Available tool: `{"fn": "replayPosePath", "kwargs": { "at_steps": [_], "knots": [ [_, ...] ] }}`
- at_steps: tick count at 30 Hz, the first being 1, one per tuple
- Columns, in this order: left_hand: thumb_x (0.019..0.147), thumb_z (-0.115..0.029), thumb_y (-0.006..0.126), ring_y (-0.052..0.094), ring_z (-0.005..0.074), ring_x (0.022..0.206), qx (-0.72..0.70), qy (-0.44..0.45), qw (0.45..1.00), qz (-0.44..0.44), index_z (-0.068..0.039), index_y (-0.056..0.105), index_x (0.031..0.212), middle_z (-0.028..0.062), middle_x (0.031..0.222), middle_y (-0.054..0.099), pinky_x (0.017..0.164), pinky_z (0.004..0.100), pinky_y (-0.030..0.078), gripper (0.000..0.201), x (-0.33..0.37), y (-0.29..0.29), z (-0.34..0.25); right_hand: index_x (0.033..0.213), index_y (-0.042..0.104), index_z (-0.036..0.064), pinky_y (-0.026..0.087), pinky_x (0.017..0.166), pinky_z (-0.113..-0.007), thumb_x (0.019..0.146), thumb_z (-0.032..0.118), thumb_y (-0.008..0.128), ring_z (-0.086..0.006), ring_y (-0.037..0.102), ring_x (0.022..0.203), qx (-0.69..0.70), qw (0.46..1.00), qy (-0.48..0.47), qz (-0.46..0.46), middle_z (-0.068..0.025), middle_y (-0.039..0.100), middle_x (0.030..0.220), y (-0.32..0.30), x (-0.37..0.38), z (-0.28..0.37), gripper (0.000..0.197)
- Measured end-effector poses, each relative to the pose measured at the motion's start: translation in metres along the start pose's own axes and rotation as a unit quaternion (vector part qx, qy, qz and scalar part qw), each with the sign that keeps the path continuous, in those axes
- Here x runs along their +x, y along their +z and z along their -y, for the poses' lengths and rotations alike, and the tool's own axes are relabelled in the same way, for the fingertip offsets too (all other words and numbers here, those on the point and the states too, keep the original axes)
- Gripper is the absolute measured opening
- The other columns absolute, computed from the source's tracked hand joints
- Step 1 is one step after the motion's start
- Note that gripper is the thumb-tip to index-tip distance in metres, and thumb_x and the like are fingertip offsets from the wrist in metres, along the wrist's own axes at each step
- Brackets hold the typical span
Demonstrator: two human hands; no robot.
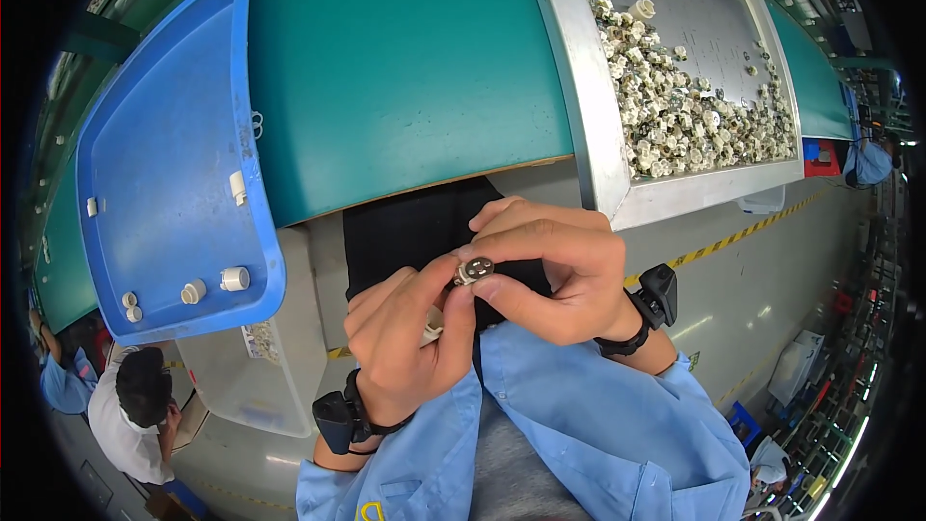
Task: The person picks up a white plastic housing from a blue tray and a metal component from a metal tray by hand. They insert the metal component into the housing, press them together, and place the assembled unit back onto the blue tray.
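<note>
Close in front of my body, both hands meet around a small round part with a dark metal face and a pale base [475, 271]. My left hand [405, 338] pinches its lower left side between thumb and fingertips. From the right, my right hand [559, 270] grips its edge with thumb and forefinger. Another white piece [433, 326] shows in the curl of my left hand, partly covered by the fingers. A black device is strapped on each wrist.
On the green table [405, 68], a blue tray [164, 164] at left holds several white cylindrical pieces. A metal-framed tray [590, 87] at right holds a heap of small white-and-metal parts. A translucent bin [251, 376] is below left. A person in white [135, 415] sits beyond it.
</note>
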State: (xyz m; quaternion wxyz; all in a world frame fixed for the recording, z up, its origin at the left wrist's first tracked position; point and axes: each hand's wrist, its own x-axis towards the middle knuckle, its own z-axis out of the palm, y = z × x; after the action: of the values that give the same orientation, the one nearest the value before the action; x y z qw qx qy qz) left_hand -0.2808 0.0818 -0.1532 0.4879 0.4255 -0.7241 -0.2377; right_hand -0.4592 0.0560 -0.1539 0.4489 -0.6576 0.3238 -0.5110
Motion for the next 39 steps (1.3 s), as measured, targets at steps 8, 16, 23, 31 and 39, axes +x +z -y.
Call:
{"fn": "replayPosePath", "kwargs": {
  "at_steps": [8, 16, 23, 31, 39],
  "knots": [
    [0.077, 0.01, 0.071, 0.061, 0.0189, 0.054, -0.022, -0.016, 1.0, 0.013, 0.012, 0.065, 0.103, 0.0161, 0.084, 0.071, 0.048, 0.0272, 0.047, 0.026, 0.002, 0.002, 0.001, 0.094, 0.069, -0.0078, 0.053, 0.09, -0.044, 0.075, -0.006, 0.073, -0.0241, 0.068, 0.078, 0.024, 0.998, 0.052, 0.013, -0.0151, 0.072, 0.085, -0.002, 0.001, 0.0, 0.019],
    [0.077, 0.009, 0.073, 0.06, 0.0184, 0.054, -0.006, -0.052, 0.998, 0.018, 0.011, 0.065, 0.103, 0.0144, 0.08, 0.07, 0.047, 0.0268, 0.045, 0.027, 0.002, -0.001, -0.003, 0.095, 0.067, -0.0075, 0.053, 0.088, -0.041, 0.075, -0.007, 0.071, -0.0238, 0.067, 0.084, 0.05, 0.996, 0.072, 0.021, -0.0165, 0.071, 0.09, -0.004, 0.003, -0.003, 0.02],
    [0.077, 0.01, 0.074, 0.059, 0.0181, 0.053, -0.013, 0.0, 1.0, -0.004, 0.01, 0.065, 0.1, 0.0126, 0.074, 0.068, 0.046, 0.0268, 0.044, 0.025, 0.002, 0.002, 0.005, 0.097, 0.068, -0.0084, 0.054, 0.078, -0.033, 0.075, -0.008, 0.071, -0.0238, 0.066, 0.086, 0.067, 0.996, 0.054, 0.008, -0.02, 0.069, 0.096, -0.003, 0.006, -0.003, 0.022],
    [0.086, -0.011, 0.072, 0.055, 0.0152, 0.055, -0.133, -0.084, 0.987, 0.016, 0.008, 0.057, 0.109, 0.0114, 0.074, 0.064, 0.049, 0.0258, 0.04, 0.034, -0.015, -0.002, 0.01, 0.091, 0.07, -0.0056, 0.051, 0.072, -0.033, 0.074, -0.005, 0.073, -0.0238, 0.064, 0.082, 0.035, 0.999, 0.029, 0.006, -0.0191, 0.069, 0.096, -0.004, 0.004, -0.001, 0.017],
    [0.1, -0.056, 0.045, 0.042, 0.0108, 0.058, -0.372, -0.221, 0.898, -0.074, 0.007, 0.036, 0.117, 0.0081, 0.072, 0.053, 0.053, 0.0253, 0.033, 0.066, -0.019, -0.001, -0.006, 0.093, 0.073, 0.0014, 0.04, 0.067, -0.037, 0.074, 0.007, 0.078, -0.0215, 0.057, 0.074, -0.014, 0.995, -0.095, 0.008, -0.0093, 0.066, 0.093, 0.027, 0.001, -0.007, 0.02]
  ]
}}
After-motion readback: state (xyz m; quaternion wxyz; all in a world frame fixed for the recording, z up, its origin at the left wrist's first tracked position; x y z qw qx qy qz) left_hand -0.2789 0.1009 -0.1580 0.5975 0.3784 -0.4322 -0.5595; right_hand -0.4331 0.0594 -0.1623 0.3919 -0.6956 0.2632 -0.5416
